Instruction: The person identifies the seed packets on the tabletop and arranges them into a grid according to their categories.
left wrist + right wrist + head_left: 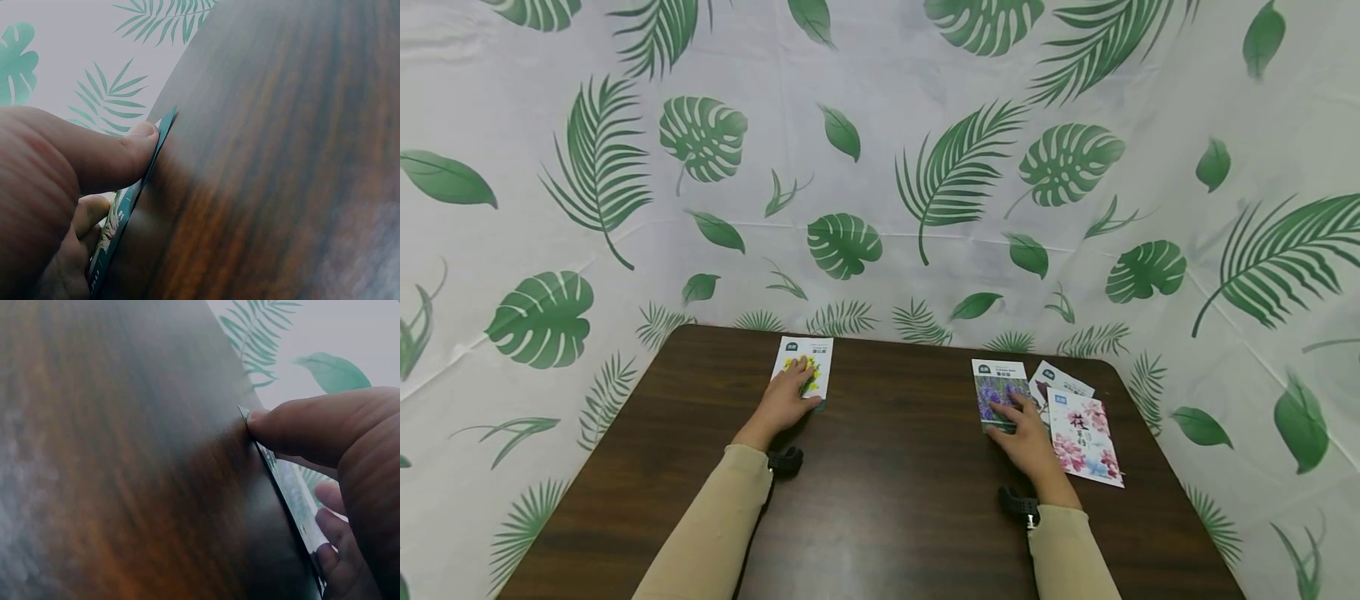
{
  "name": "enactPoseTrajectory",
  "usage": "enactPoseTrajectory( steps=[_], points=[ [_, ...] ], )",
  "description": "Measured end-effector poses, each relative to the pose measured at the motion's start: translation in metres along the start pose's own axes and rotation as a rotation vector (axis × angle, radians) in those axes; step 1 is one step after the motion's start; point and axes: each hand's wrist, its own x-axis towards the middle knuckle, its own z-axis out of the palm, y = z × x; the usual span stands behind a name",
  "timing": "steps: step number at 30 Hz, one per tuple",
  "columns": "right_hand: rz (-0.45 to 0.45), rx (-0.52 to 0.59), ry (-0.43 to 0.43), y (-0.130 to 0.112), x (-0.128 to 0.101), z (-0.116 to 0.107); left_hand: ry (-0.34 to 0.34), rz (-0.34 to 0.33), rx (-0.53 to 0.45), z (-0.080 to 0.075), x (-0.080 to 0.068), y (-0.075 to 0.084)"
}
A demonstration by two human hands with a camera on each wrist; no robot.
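My left hand lies on a white card with yellow flowers at the table's far left. In the left wrist view the thumb presses against that card's teal edge while curled fingers sit on its printed face. My right hand rests on a card with purple flowers at the far right. In the right wrist view its thumb pushes on the card's corner, and the fingers curl over the purple-flower card's face.
Two more cards lie right of my right hand: a pink-flower card and a white one partly under it. The dark wooden table is walled in by a leaf-print cloth.
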Motion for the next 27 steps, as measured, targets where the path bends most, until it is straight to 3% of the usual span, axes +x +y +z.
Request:
enactPoseTrajectory(
  steps=[16, 27],
  points=[
    [-0.037, -0.023, -0.068, -0.011, 0.002, -0.001, -0.008, 0.001, 0.007, -0.004, -0.001, 0.001],
    [0.016, -0.016, -0.088, -0.02, 0.0, 0.006, -0.01, -0.006, 0.009, -0.002, -0.001, 0.001]
  ],
)
